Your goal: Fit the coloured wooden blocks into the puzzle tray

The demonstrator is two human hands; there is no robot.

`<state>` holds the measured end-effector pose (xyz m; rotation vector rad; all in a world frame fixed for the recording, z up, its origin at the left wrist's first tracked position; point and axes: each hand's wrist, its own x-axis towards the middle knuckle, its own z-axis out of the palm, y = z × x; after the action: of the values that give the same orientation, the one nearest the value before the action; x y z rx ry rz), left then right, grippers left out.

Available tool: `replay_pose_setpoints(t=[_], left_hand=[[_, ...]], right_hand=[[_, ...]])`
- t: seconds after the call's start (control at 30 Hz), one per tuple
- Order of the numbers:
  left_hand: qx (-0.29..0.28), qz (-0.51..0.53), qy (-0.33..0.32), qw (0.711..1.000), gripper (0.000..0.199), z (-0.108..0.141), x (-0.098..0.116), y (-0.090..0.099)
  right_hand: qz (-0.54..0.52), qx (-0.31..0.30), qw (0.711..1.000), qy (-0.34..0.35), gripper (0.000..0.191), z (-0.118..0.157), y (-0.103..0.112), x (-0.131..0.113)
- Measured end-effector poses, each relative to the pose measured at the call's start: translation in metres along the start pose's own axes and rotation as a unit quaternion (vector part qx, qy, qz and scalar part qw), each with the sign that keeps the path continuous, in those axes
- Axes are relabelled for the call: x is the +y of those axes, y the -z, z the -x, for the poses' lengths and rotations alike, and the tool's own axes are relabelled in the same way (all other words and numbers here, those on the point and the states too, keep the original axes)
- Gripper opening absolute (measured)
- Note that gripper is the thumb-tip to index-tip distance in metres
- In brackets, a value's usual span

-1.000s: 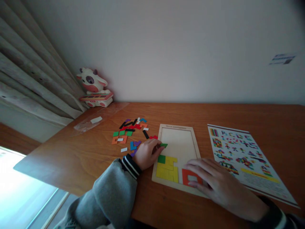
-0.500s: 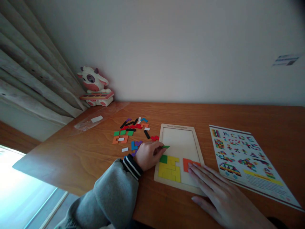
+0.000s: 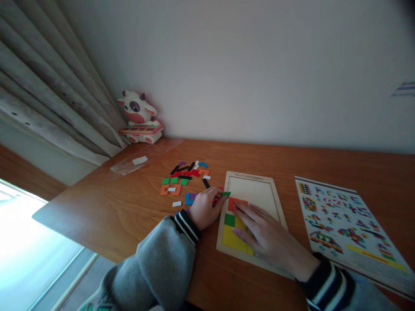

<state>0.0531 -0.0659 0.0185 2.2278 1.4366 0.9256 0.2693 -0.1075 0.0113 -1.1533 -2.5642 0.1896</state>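
My left hand [image 3: 207,207] pinches a small green piece [image 3: 226,194] over the left edge of the wooden tray [image 3: 248,175]. My right hand [image 3: 267,235] lies over the tray with its fingers stretched, fingertips on an orange piece [image 3: 235,203]. Below that orange piece sit a green square [image 3: 230,220] and several yellow pieces [image 3: 232,239] in the tray's lower left, partly covered by my right hand. Red pieces show just behind my left fingers.
Left of the tray lie scattered coloured pieces [image 3: 184,182]. A printed pattern sheet [image 3: 343,224] is at the right. A clear plastic bag [image 3: 123,167] and a cow toy with a keyboard [image 3: 141,119] stand at the back left.
My right hand has moved left and up with the orange piece, which has slid from the tray's right side to its left. My left hand still holds the green piece. The view has shifted slightly.
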Motion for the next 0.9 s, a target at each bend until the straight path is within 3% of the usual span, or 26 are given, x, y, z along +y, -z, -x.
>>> replay_pose_setpoints(t=[0.13,0.4,0.63,0.9], left_hand=[[-0.011,0.005,-0.008,1.000,0.008,0.000,-0.004,-0.001],[-0.023,-0.002,-0.074,0.997,0.012,0.002,0.001,0.000],[-0.019,0.051,-0.131,0.990,0.020,0.003,0.003,0.002],[-0.071,0.080,-0.229,0.968,0.023,0.004,0.000,-0.002]], right_hand=[[-0.028,0.021,0.999,0.001,0.054,-0.001,-0.003,-0.011],[-0.120,0.049,0.992,-0.002,0.039,0.002,0.000,-0.004],[-0.198,0.194,0.955,-0.108,0.021,0.001,0.001,0.010],[-0.281,0.153,0.942,-0.098,0.016,0.001,0.007,0.002]])
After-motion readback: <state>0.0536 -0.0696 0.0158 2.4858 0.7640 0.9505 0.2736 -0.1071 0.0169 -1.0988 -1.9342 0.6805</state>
